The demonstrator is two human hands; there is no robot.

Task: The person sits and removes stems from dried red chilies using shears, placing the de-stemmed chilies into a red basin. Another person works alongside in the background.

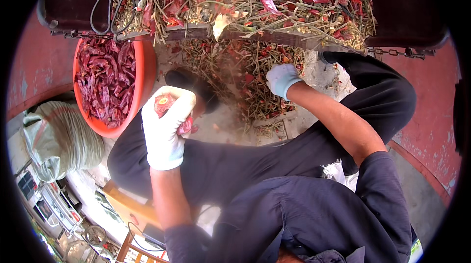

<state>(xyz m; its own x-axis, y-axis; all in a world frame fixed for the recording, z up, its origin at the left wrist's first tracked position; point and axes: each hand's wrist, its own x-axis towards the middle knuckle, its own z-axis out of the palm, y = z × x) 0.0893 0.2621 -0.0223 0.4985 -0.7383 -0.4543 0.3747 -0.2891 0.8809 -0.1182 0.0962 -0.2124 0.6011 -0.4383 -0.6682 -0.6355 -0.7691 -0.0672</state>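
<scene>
White-gloved, my left hand (167,127) is closed around dried red chili peppers (164,104), whose cut or broken ends show between the fingers. It is held above my bent leg, right of an orange plastic tub (138,90) with dried red chilies in it. My right hand (282,79), in a similar glove, hangs over a heap of chili stems and scraps (254,97) on the ground; its fingers are curled, and whether anything is inside them is hidden. Metal scissors (110,9) lie at the left of the raised work surface, beside chili pieces, stems and seeds (235,1).
The wooden edge (279,36) of the work surface runs across the top, with a chain (397,52) at its right. A bulging woven sack (62,138) stands below the tub. Near my left elbow are a wooden box (128,204) and a wooden chair (136,250).
</scene>
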